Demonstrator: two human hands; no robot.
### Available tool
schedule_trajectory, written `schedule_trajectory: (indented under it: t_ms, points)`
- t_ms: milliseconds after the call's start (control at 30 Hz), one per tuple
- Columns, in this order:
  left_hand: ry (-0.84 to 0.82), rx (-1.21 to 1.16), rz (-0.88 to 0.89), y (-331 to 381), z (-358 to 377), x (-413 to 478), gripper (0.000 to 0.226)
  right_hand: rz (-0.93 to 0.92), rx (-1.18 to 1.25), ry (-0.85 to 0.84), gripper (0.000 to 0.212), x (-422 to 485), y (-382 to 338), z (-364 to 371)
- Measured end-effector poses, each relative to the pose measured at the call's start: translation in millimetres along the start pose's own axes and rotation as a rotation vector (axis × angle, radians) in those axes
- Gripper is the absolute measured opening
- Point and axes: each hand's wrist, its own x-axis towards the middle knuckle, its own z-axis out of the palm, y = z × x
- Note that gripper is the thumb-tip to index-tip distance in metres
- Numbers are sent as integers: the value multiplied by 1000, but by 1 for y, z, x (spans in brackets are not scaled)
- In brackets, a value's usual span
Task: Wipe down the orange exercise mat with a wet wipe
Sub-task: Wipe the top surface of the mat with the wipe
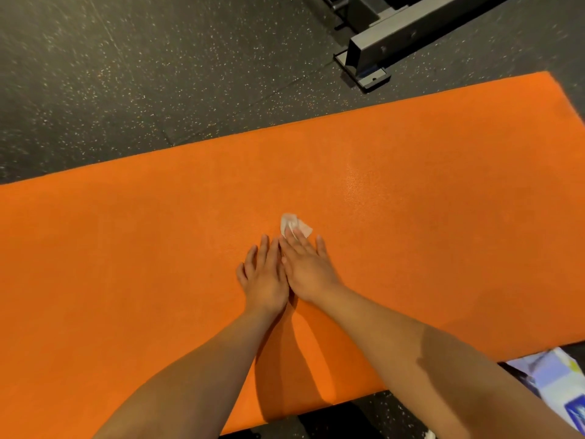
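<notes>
The wet wipe (295, 225) is pressed flat on the orange mat (427, 217), mid-frame, under the straight fingers of the right hand (308, 270); the left hand (264, 282) lies flat beside it (nothing held). Even pressure and overlapping strokes are advised.

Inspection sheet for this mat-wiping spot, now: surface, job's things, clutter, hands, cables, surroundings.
Surface: flat orange foam exercise mat on dark speckled rubber floor.
Job's things: small crumpled white wet wipe on the mat, under the right hand fingertips.
Clutter: pale printed item at the mat's near right edge, unclear what.
Hands: left hand flat on mat; right hand beside it, straight fingers pressing the wipe.
Cables: nothing seen.
Surroundings: grey metal equipment frame beyond the mat's far edge.
</notes>
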Motion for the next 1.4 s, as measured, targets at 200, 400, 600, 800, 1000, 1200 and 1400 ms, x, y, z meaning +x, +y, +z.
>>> schedule_trajectory:
  t_ms: [200,400,600,800,1000,1200,1400]
  points:
    - [-25,63,-26,7,-8,0,55,355,40,161,56,6,53,-26]
    - [-5,115,15,0,-18,21,53,179,67,111,58,26,15,-15]
    - [-3,61,40,14,-13,42,55,109,-63,105,56,30,45,-25]
    - [23,83,45,10,-15,48,52,387,74,200,57,54,56,-41]
    - [22,42,74,20,-13,70,52,2,-72,50,55,67,30,-38]
    - [40,55,80,18,-17,75,51,448,23,251,56,67,89,-58]
    - [38,34,54,32,-26,104,52,105,-2,129,58,90,30,-45]
